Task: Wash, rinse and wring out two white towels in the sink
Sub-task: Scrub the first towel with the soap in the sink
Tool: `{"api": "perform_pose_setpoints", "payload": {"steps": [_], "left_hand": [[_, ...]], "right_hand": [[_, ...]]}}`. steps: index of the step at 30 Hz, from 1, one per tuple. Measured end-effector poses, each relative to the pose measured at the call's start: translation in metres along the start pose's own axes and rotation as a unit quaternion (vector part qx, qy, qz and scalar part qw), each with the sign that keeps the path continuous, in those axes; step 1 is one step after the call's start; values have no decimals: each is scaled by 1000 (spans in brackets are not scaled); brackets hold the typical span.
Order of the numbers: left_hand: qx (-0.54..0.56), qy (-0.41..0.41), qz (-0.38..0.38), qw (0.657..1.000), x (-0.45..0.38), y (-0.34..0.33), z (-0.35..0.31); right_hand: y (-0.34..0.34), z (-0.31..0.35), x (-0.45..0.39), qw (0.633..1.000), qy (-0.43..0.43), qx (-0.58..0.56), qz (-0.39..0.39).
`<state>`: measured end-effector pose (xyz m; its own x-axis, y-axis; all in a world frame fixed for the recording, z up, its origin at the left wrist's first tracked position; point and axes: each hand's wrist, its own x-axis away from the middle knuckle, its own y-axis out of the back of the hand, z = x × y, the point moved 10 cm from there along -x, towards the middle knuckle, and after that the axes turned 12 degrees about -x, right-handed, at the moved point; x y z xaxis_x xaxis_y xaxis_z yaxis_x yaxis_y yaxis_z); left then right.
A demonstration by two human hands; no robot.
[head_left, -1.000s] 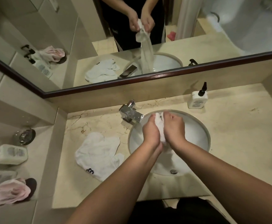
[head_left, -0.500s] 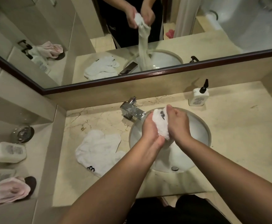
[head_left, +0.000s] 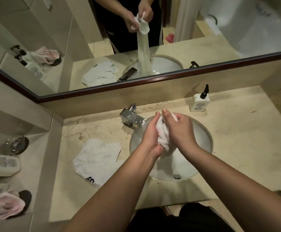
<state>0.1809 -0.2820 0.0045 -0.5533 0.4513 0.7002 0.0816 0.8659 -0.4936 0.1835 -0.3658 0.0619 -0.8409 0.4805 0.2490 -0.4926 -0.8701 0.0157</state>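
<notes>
Far left on the side ledge there's a pink cloth [head_left: 3,209], a lotion bottle lying on its side [head_left: 2,165] and a glass [head_left: 17,144]. On the marble counter [head_left: 236,148], 1 white towel [head_left: 97,160] lies crumpled just beside the sink [head_left: 205,131]. Past the chrome faucet [head_left: 132,117], the left hand [head_left: 150,133] and right hand [head_left: 180,129] are both wrapped around the 2nd towel [head_left: 163,137], bunched between the palms above the basin. A pump bottle [head_left: 199,102] stands at the back right.
</notes>
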Motion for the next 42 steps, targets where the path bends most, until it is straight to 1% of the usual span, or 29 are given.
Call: {"api": "perform_pose_setpoints", "payload": {"steps": [1,3,4,6,7,8,9,11,12,13,15,17,18,19,21,22,23,25,27,29,31,33,35,36,37,39,42], "left_hand": [[-9,0,-2,1000,-1,-2,2],[-32,-12,-23,999,-2,2,1],[-44,-34,-53,997,-4,10,-4],[-76,-82,-137,984,-12,32,-19],[-93,-96,-158,978,-14,37,-24],[-109,-109,-172,973,-12,37,-26],[-125,-121,-179,968,-8,33,-27],[-143,-122,-148,971,-4,15,-18],[-151,-129,-139,970,-4,8,-15],[-158,-140,-145,967,-6,9,-15],[-165,-162,-213,949,-5,27,-27],[-145,-158,-247,945,-4,40,-34],[-142,-158,-242,947,-1,39,-34],[-137,-158,-221,953,1,32,-32],[-126,-150,-179,964,2,22,-23],[-127,-148,-173,965,0,24,-20],[-126,-152,-179,964,-3,29,-21],[-98,-162,-211,959,-7,46,-23],[-78,-148,-230,959,-19,63,-15],[-51,-135,-229,963,-32,70,-6],[-71,-121,-209,968,-29,57,-9],[-103,-136,-208,963,-19,38,-11],[-129,-140,-209,959,-14,24,-8],[-134,-138,-204,960,-15,17,-5],[-138,-141,-211,957,-15,14,-5],[-152,-159,-250,943,-15,19,-17],[-162,-161,-301,926,-15,33,-29]], "right_hand": [[5,-1,-7,999,-2,31,-21],[11,-11,-14,997,-22,46,-53],[8,-12,-8,998,-18,42,-49],[-13,-9,12,998,27,60,3],[-22,-3,23,996,54,63,27],[-24,1,25,995,69,64,30],[-17,1,18,995,72,65,5],[10,-1,-11,995,41,45,-78],[18,-5,-23,995,15,18,-102],[18,-12,-29,995,-6,-9,-101],[-2,-18,-18,999,-21,-21,-42],[-22,-19,5,1000,-16,5,17],[-21,-20,8,1000,-18,9,23],[-14,-20,5,1000,-20,2,8],[7,-25,-13,996,-56,-57,-49],[15,-28,-20,990,-81,-96,-67],[22,-32,-24,984,-99,-128,-78],[33,-36,-28,980,-103,-148,-89],[42,-38,-29,980,-94,-149,-93],[43,-36,-28,980,-71,-168,-84],[34,-28,-19,988,-36,-133,-71],[18,-8,-9,998,31,-42,-38],[7,7,-9,996,82,45,-6],[8,9,-16,993,87,73,-8],[13,6,-23,994,72,75,-18],[15,-2,-23,996,51,64,-24],[-2,-4,7,995,62,71,43]]}}
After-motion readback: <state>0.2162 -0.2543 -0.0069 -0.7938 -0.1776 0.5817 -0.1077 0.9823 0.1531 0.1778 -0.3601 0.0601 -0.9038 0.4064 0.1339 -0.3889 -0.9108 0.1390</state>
